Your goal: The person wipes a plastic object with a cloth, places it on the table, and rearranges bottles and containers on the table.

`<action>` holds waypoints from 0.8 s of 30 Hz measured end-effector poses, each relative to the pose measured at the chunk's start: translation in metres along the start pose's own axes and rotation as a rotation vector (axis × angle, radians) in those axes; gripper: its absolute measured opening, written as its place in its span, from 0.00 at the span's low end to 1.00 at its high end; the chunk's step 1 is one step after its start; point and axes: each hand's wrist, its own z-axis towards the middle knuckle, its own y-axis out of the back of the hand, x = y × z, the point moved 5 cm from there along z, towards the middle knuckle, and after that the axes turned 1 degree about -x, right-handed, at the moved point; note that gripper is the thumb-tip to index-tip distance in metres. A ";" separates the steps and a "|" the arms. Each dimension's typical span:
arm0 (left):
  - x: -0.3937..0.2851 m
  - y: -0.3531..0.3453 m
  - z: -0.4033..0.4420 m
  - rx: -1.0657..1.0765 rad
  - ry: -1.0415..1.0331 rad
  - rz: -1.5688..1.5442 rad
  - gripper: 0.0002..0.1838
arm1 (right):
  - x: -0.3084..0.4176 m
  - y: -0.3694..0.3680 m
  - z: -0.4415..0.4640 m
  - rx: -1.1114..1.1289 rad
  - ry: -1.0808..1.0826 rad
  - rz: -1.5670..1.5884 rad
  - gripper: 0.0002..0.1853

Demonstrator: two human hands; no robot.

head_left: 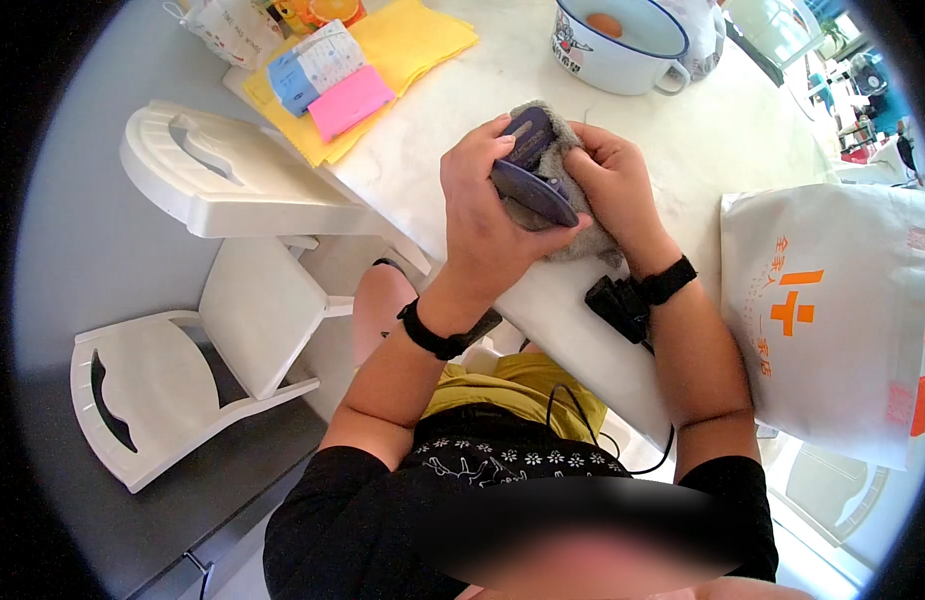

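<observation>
Above the near edge of the table, my left hand (477, 205) is closed around a dark purple hinged object (530, 190), its two flat parts folded open at an angle. The upper part has slots in it; I cannot tell its exact kind. A grey fluffy cloth (582, 235) wraps behind and along the right side of this object. My right hand (619, 180) grips that cloth, fingers bent and pressed against the object's right side. Part of the cloth hangs below the hands. Black bands circle both wrists.
A white enamel pot (622, 70) with a blue rim stands at the back. Yellow cloths (422, 35) lie at the back left under blue and pink packs (350, 102). A large white bag (827, 310) is at the right; white chairs (152, 390) are at left. A black device (617, 308) sits by my right wrist.
</observation>
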 end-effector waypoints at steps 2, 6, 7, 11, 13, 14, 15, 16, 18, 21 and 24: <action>0.006 -0.001 -0.002 -0.065 -0.006 -0.059 0.50 | 0.000 0.003 0.002 -0.024 0.017 -0.042 0.17; 0.009 0.002 -0.004 -0.133 0.022 -0.127 0.47 | -0.004 0.009 0.002 -0.026 -0.122 0.320 0.16; 0.010 0.001 -0.004 -0.133 0.022 -0.127 0.47 | -0.003 0.007 0.002 0.001 -0.126 0.359 0.16; 0.008 -0.001 -0.004 -0.112 -0.002 -0.116 0.48 | -0.004 0.002 0.000 0.045 -0.132 0.403 0.16; 0.006 0.000 -0.003 -0.094 0.012 -0.113 0.47 | -0.005 -0.002 0.001 0.063 -0.073 0.258 0.15; 0.002 -0.002 -0.002 -0.026 0.001 -0.072 0.49 | -0.007 0.000 0.002 0.060 -0.073 0.259 0.15; -0.001 -0.004 0.000 0.041 -0.009 -0.031 0.50 | -0.008 0.001 0.003 0.082 -0.061 0.207 0.15; -0.002 -0.005 0.000 0.017 -0.027 -0.034 0.49 | -0.009 0.002 0.003 0.105 -0.049 0.155 0.15; -0.002 -0.005 0.000 0.017 -0.046 -0.020 0.49 | -0.009 0.002 0.003 0.088 -0.037 0.129 0.14; -0.003 -0.005 0.000 0.019 -0.062 -0.007 0.49 | -0.007 0.000 0.002 0.074 -0.023 0.114 0.14; -0.002 -0.006 0.000 0.018 -0.053 -0.014 0.49 | -0.005 0.001 0.002 0.080 -0.028 0.083 0.15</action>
